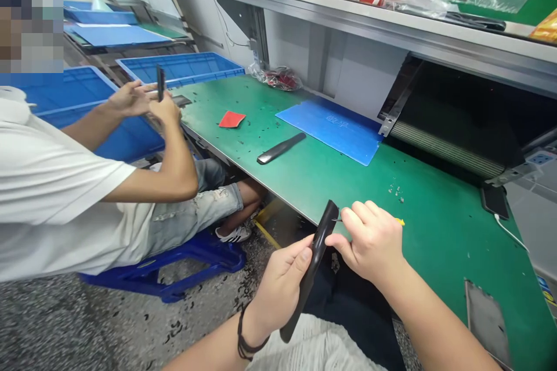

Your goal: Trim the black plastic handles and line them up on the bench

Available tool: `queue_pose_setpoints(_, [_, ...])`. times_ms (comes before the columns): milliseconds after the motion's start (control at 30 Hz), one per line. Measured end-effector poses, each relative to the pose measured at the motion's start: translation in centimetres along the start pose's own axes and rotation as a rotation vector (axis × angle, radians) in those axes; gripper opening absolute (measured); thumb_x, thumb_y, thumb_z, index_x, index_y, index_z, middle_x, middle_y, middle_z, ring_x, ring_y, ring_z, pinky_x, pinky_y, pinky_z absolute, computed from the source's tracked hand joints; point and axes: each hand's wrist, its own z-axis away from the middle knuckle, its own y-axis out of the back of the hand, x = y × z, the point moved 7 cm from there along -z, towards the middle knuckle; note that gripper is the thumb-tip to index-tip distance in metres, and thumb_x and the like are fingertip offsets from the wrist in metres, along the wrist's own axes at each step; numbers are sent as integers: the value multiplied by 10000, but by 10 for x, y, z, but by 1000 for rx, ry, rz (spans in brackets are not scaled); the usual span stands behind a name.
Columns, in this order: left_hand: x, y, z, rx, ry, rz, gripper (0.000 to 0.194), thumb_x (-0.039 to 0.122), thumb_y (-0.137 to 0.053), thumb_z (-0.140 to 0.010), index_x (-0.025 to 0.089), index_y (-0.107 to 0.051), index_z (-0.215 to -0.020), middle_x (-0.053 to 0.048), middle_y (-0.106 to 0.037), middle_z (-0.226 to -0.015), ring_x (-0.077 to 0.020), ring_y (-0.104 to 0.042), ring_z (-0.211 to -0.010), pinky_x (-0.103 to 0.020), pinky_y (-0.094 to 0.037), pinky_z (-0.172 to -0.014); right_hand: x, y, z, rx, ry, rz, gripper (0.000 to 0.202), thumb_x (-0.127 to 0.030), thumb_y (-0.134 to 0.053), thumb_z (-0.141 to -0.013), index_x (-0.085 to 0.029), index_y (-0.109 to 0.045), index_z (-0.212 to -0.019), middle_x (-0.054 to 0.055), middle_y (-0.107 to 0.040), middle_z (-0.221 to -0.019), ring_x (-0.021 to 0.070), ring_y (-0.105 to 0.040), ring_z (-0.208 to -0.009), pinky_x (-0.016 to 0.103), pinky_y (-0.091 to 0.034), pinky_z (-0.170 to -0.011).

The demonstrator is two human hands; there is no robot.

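Observation:
My left hand (282,284) is wrapped round the lower half of a long, glossy black plastic piece (319,248), held tilted over my lap. My right hand (372,237) is closed on a thin-tipped tool with a yellow end (400,222); most of its handle is hidden in the fist. Its dark, narrow tip reaches the piece's edge near the upper end, and my right thumb is close to the same edge. A similar black plastic piece (282,148) lies on the green tabletop beyond my hands.
To the left sits a co-worker (143,185), holding a dark piece in both hands. A red square (232,119), a blue sheet (333,130) and black shavings lie on the green table (435,237). A phone (495,202) charges at the right. Blue crates (183,69) stand at the back left.

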Motion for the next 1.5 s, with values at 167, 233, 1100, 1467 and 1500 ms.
queue_pose_setpoints(167, [4,0,-6,48,2,53,537,544,-505,-1051,138,-731,-1321,46,-458,-483,-113,-346,-439,-263,-401,-522,-11,-10,6,-22,-14,-72,629,-688,-302,-1072,-214,-497,-706,19,-461,-683,175,-339,-661,339,-234,-624])
queue_pose_setpoints(233, [9,0,-9,67,-7,68,528,550,-517,-1045,136,-753,-1272,43,-457,-491,-111,-342,-446,-261,-388,-516,-16,-13,8,-30,-15,-99,633,-695,-306,-1067,-215,-495,-699,20,-457,-674,175,-337,-657,339,-235,-619])
queue_pose_setpoints(1100, [22,22,-28,327,-22,142,495,611,-589,-993,139,-697,-890,44,-444,-598,-88,-339,-531,-248,-294,-499,-61,-30,35,-52,47,-220,663,-646,-242,-1094,-201,-554,-713,25,-466,-665,181,-330,-666,348,-219,-632])
queue_pose_setpoints(1467, [11,37,-38,479,41,362,503,623,-689,-920,146,-732,-1076,72,-405,-575,-62,-298,-446,-211,-260,-413,-82,-37,48,-149,80,-316,613,-710,-401,-1040,-211,-521,-703,20,-454,-662,178,-336,-671,363,-191,-630])
queue_pose_setpoints(1500, [9,38,-38,496,57,385,509,621,-680,-928,147,-728,-1107,74,-404,-572,-61,-299,-438,-205,-254,-405,-83,-36,47,-132,97,-289,580,-659,-410,-1060,-211,-529,-711,21,-455,-661,180,-333,-670,367,-187,-631])
